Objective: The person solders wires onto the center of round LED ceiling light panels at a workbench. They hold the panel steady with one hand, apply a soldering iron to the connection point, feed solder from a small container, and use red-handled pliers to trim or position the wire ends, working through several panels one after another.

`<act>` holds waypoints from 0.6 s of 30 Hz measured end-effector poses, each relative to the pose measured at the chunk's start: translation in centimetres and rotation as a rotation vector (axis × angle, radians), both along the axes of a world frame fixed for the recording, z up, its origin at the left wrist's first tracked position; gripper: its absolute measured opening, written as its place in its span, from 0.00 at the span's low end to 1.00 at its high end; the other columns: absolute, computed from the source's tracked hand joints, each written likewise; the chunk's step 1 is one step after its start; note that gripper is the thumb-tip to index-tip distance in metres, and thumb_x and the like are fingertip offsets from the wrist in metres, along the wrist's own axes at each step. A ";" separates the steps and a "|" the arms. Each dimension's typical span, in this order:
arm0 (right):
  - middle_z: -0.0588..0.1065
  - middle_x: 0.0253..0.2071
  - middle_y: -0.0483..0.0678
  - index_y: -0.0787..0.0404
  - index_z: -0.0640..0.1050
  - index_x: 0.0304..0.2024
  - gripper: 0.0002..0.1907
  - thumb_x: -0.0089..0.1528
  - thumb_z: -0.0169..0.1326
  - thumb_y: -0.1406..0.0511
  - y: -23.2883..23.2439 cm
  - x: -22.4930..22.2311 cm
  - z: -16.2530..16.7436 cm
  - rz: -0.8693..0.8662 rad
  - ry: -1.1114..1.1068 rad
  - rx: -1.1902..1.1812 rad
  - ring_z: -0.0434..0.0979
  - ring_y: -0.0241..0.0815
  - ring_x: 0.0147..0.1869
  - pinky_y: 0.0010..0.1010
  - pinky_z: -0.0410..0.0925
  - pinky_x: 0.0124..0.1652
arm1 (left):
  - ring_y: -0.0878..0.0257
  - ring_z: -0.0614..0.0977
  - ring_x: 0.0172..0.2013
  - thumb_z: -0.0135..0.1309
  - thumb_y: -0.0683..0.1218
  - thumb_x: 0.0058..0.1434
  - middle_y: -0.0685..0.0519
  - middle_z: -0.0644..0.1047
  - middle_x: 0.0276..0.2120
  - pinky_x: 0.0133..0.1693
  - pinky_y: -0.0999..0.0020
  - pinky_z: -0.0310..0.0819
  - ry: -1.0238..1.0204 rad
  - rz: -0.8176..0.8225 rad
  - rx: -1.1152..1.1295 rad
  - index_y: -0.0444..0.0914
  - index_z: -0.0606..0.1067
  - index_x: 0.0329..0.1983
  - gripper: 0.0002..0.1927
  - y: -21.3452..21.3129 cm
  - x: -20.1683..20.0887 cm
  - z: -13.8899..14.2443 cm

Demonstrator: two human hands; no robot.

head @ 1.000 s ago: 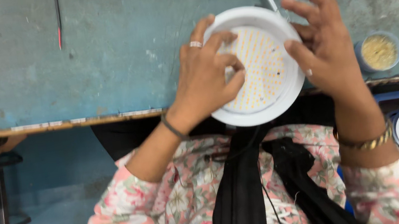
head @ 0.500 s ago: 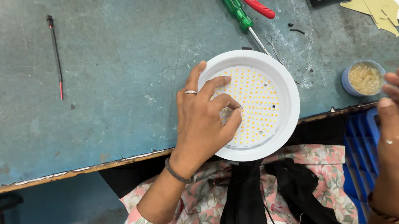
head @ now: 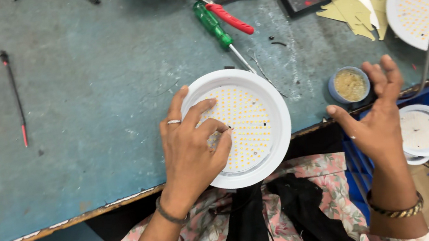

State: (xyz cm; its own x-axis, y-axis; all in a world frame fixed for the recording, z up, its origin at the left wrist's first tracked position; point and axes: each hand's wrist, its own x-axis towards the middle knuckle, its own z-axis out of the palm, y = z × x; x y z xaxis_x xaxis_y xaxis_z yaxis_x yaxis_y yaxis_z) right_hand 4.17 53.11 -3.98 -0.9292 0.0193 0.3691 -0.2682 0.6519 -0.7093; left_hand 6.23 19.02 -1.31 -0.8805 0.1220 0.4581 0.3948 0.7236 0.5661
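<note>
Lying just beyond the round white lamp (head: 243,127), a green screwdriver (head: 215,25) and red pliers (head: 229,6); left hand (head: 193,151) grasps the dotted lamp, right hand (head: 376,120) hangs empty, fingers spread.

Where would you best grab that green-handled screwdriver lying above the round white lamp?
Probably by the ribbed green handle of the green-handled screwdriver, coming straight down from above. It lies flat on the worn blue-green table, its thin shaft running under the rim of the round white LED lamp. The red-handled pliers crowd its right side, so pinch across the handle's upper end.
</note>
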 end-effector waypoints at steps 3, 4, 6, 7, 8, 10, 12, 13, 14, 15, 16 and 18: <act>0.69 0.68 0.65 0.61 0.47 0.76 0.54 0.60 0.70 0.66 0.3 -0.1 -0.5 -0.032 -0.008 0.078 0.62 0.58 0.83 0.44 0.56 0.77 | 0.41 0.64 0.70 0.63 0.46 0.51 0.54 0.78 0.55 0.56 0.45 0.58 -0.012 0.002 0.003 0.45 0.82 0.27 0.02 0.1 0.1 0.1; 0.70 0.67 0.65 0.61 0.47 0.76 0.54 0.61 0.70 0.66 0.3 -0.1 -0.7 -0.036 -0.012 0.086 0.63 0.58 0.83 0.44 0.56 0.77 | 0.41 0.64 0.70 0.63 0.46 0.51 0.55 0.78 0.55 0.57 0.46 0.58 -0.016 0.006 0.006 0.45 0.82 0.26 0.02 0.0 0.1 0.1; 0.71 0.66 0.65 0.60 0.48 0.77 0.52 0.63 0.70 0.66 0.4 -0.2 -0.8 -0.037 0.006 0.101 0.63 0.57 0.82 0.45 0.56 0.78 | 0.41 0.64 0.69 0.63 0.47 0.51 0.55 0.78 0.55 0.57 0.45 0.56 -0.006 0.028 0.008 0.45 0.82 0.26 0.02 0.1 0.1 0.0; 0.71 0.65 0.65 0.60 0.48 0.77 0.52 0.64 0.70 0.67 0.3 -0.2 -0.9 -0.037 0.015 0.108 0.63 0.57 0.81 0.45 0.56 0.79 | 0.41 0.64 0.69 0.63 0.47 0.51 0.56 0.78 0.55 0.58 0.45 0.56 -0.001 0.039 0.010 0.45 0.82 0.26 0.02 0.2 0.1 -0.1; 0.72 0.65 0.64 0.60 0.48 0.77 0.51 0.64 0.70 0.67 0.3 -0.2 -0.9 -0.030 0.016 0.104 0.63 0.57 0.81 0.44 0.56 0.78 | 0.41 0.64 0.69 0.63 0.47 0.51 0.56 0.78 0.54 0.58 0.45 0.56 -0.005 0.051 0.015 0.46 0.82 0.25 0.02 0.3 0.0 -0.1; 0.72 0.65 0.64 0.60 0.48 0.78 0.50 0.66 0.69 0.67 0.2 -0.1 -0.9 -0.021 0.018 0.095 0.63 0.57 0.82 0.41 0.55 0.77 | 0.42 0.64 0.69 0.62 0.47 0.50 0.57 0.78 0.54 0.58 0.45 0.55 -0.013 0.069 0.025 0.46 0.81 0.24 0.02 0.4 -0.1 -0.2; 0.72 0.65 0.64 0.60 0.48 0.78 0.50 0.67 0.69 0.67 0.1 0.0 -0.8 -0.025 0.018 0.119 0.62 0.57 0.82 0.41 0.55 0.77 | 0.42 0.65 0.68 0.62 0.47 0.49 0.56 0.78 0.54 0.57 0.44 0.55 -0.033 0.072 0.022 0.46 0.81 0.23 0.02 0.4 -0.2 -0.1; 0.72 0.65 0.64 0.60 0.48 0.78 0.50 0.67 0.69 0.68 0.1 0.0 -0.7 -0.027 0.018 0.132 0.62 0.58 0.82 0.41 0.55 0.77 | 0.42 0.65 0.68 0.62 0.47 0.49 0.56 0.78 0.54 0.57 0.44 0.55 -0.043 0.072 0.021 0.46 0.81 0.22 0.02 0.4 -0.2 -0.1; 0.72 0.65 0.64 0.60 0.48 0.78 0.50 0.67 0.69 0.68 0.1 0.0 -0.6 -0.028 0.016 0.137 0.62 0.58 0.83 0.41 0.55 0.77 | 0.41 0.65 0.68 0.62 0.47 0.49 0.56 0.78 0.54 0.57 0.44 0.55 -0.048 0.073 0.021 0.46 0.81 0.22 0.02 0.5 -0.3 -0.1; 0.72 0.66 0.64 0.60 0.48 0.78 0.50 0.67 0.69 0.68 0.1 0.1 -0.5 -0.030 0.014 0.141 0.62 0.58 0.83 0.41 0.55 0.77 | 0.41 0.65 0.68 0.62 0.47 0.49 0.56 0.78 0.54 0.56 0.44 0.55 -0.054 0.074 0.020 0.46 0.81 0.22 0.02 0.5 -0.3 -0.1; 0.72 0.66 0.65 0.60 0.48 0.78 0.50 0.67 0.69 0.68 0.1 0.1 -0.5 -0.030 0.012 0.146 0.62 0.58 0.83 0.41 0.56 0.77 | 0.41 0.65 0.68 0.62 0.47 0.49 0.56 0.78 0.53 0.56 0.44 0.56 -0.061 0.076 0.019 0.45 0.81 0.22 0.02 0.5 -0.3 -0.1; 0.71 0.65 0.66 0.61 0.48 0.76 0.49 0.66 0.68 0.69 -0.1 0.2 -0.3 -0.018 0.031 0.163 0.62 0.59 0.81 0.43 0.56 0.77 | 0.41 0.64 0.68 0.62 0.47 0.48 0.56 0.78 0.53 0.56 0.44 0.56 -0.059 0.073 0.022 0.45 0.81 0.22 0.02 0.5 -0.3 -0.1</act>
State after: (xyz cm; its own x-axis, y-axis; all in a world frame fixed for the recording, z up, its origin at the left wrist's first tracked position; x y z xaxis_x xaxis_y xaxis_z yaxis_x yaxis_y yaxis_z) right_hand 4.32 53.06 -4.32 -0.9175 -0.0267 0.3969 -0.2755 0.7624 -0.5855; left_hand 5.96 19.47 -1.40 -0.9123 0.0469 0.4069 0.3068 0.7364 0.6030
